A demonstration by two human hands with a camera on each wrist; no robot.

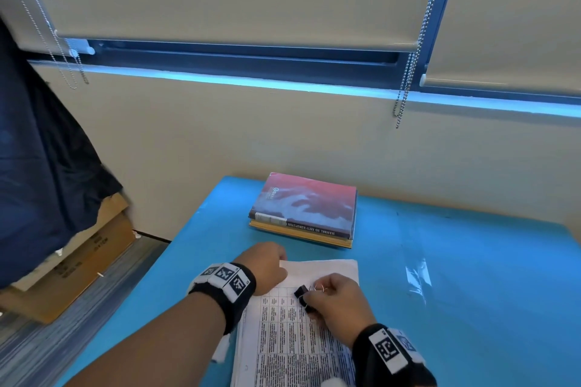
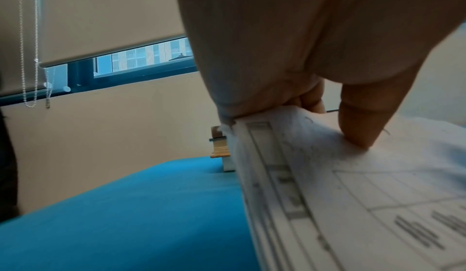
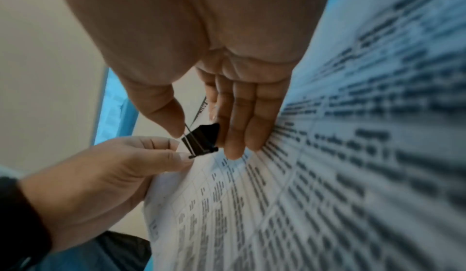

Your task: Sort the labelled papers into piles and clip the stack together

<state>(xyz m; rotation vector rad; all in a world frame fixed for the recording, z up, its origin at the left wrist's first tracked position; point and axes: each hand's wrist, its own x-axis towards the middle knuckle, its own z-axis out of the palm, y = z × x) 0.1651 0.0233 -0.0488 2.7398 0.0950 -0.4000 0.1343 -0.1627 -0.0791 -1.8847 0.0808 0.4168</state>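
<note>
A stack of printed papers (image 1: pixel 289 342) with table grids lies on the blue table (image 1: pixel 471 276) near its front edge. My left hand (image 1: pixel 267 267) grips the stack's far left corner, thumb on top and fingers curled under the edge (image 2: pixel 252 115). The stack of papers (image 2: pixel 353 205) fills the lower right of the left wrist view. My right hand (image 1: pixel 336 298) pinches a black binder clip (image 1: pixel 302 294) by its wire handles just above the top sheet. In the right wrist view the binder clip (image 3: pixel 201 140) hangs between thumb and forefinger, close to the left hand (image 3: pixel 121 167).
Two stacked books (image 1: pixel 308 210) lie at the table's far edge by the wall, a red-covered one on top. Cardboard boxes (image 1: pixel 72 270) and a dark cloth (image 1: pixel 41 166) stand on the floor to the left. Blind chains (image 1: pixel 408 72) hang from the window above.
</note>
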